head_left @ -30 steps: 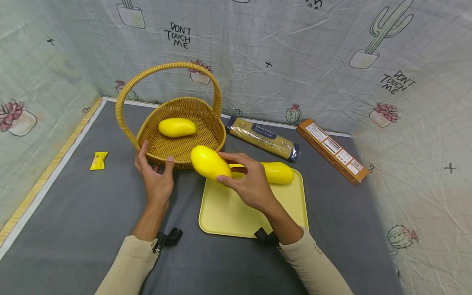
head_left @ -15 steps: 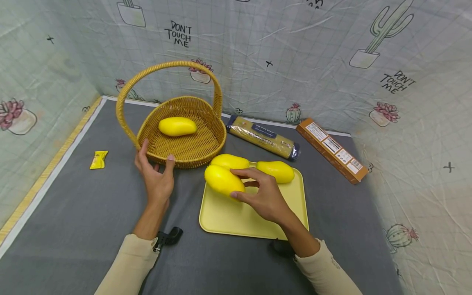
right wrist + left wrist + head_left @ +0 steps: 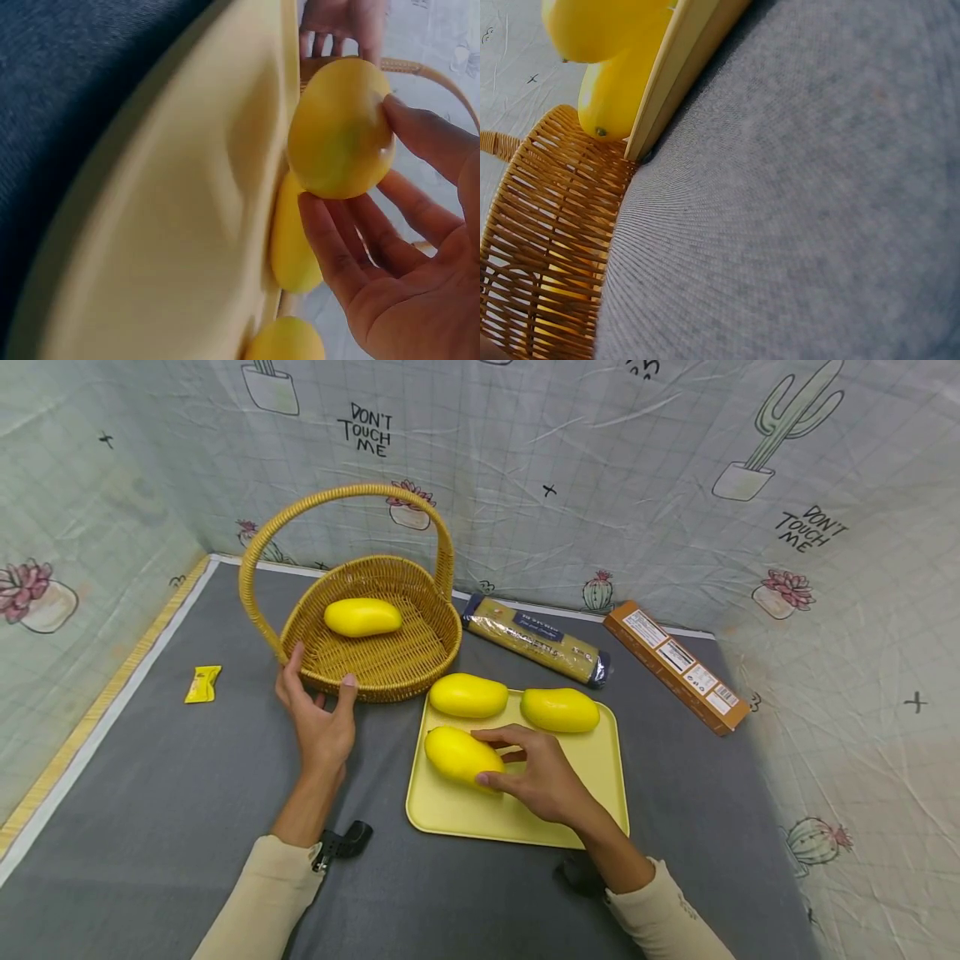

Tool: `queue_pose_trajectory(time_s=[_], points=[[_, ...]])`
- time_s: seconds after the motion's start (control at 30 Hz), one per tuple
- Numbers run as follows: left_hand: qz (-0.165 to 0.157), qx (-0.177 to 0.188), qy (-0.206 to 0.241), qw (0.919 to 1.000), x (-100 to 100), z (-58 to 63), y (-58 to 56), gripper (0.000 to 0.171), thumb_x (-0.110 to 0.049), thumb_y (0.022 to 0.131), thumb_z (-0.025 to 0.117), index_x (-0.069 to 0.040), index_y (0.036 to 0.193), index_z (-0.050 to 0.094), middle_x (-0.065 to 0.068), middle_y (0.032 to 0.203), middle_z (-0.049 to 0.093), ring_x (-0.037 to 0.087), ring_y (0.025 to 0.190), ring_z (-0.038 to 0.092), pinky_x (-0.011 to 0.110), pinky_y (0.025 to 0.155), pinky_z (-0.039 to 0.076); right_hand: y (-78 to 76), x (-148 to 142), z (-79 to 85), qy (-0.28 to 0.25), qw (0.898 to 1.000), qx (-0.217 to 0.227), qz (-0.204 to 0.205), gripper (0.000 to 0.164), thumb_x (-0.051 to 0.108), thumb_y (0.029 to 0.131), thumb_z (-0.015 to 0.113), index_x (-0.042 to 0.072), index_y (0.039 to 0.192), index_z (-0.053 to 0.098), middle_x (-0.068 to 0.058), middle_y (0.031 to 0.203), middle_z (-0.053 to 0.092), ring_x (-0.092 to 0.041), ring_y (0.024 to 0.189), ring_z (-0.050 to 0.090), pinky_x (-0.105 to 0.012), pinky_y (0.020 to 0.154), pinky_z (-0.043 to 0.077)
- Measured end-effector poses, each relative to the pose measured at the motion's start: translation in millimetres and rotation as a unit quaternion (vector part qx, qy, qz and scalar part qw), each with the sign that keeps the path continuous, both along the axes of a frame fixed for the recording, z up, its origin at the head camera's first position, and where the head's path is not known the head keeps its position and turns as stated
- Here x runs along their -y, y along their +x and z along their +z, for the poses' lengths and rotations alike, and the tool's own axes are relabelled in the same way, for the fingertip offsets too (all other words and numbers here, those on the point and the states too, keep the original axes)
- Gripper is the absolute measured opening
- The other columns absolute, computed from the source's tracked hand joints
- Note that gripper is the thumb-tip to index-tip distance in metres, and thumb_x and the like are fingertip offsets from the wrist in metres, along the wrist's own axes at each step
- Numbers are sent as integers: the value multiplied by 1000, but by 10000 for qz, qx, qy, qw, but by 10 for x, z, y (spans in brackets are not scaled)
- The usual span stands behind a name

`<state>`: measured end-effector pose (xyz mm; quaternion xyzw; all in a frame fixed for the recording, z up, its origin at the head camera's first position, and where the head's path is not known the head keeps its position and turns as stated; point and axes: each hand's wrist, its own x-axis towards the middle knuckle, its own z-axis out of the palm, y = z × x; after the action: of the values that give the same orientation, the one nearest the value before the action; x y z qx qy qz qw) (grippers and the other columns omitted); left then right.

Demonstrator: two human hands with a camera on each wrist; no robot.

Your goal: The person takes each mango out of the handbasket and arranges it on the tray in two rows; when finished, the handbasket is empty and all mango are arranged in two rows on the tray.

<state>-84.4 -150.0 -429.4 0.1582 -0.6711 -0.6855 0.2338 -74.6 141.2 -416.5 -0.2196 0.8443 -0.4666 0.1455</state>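
In the head view my right hand (image 3: 543, 774) pinches a yellow mango (image 3: 459, 755) between thumb and fingers, low over the front left of the pale yellow tray (image 3: 517, 817). Whether it bears on the tray is hard to tell. Two more mangoes, one at left (image 3: 468, 696) and one at right (image 3: 560, 710), lie along the tray's back edge. My left hand (image 3: 321, 727) holds the near rim of the wicker basket (image 3: 408, 662), thumb and index finger spread along it. Inside that basket lies another mango (image 3: 363, 617). The right wrist view shows the pinched mango (image 3: 341, 135) from its end.
Behind the tray lies a packet of spaghetti (image 3: 536, 639), with a long orange-brown box (image 3: 675, 667) to its right. A small yellow wrapped candy (image 3: 202, 684) sits left of the basket. A printed cloth (image 3: 525, 527) hangs behind the grey table (image 3: 420, 902); the basket's handle (image 3: 345, 493) arches high.
My right hand has brought the pinched mango from beside the basket's front rim down and right to the tray, uncovering the mango behind it. The left hand has stayed on the basket.
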Motion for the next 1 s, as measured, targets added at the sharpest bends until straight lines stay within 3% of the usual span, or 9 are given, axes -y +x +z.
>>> queue_pose_trajectory(time_s=[0.23,0.53,1.0], points=[[-12,27,-24,10000,6,-18,-3,77,-9,103,64,-20,169,24,9,173,7,31,163,12,62,127,17,20,38,-68,159,9996,200,98,53,18,89,87,18,140,71,-2,137,71,-27,121,69,-42,101,59],[41,27,-119,9999,66,-154,-62,77,-11,103,66,-20,168,26,5,173,7,27,163,13,60,127,20,8,126,-89,219,9996,113,119,55,16,88,88,21,140,70,0,139,71,-24,123,68,-40,101,59],[27,9,-52,10000,2,-40,-9,78,-9,103,64,-20,169,24,8,173,7,31,163,13,63,128,17,-32,187,7,426,9990,-67,94,61,18,85,91,24,141,70,-1,139,71,-23,125,67,-43,103,58]])
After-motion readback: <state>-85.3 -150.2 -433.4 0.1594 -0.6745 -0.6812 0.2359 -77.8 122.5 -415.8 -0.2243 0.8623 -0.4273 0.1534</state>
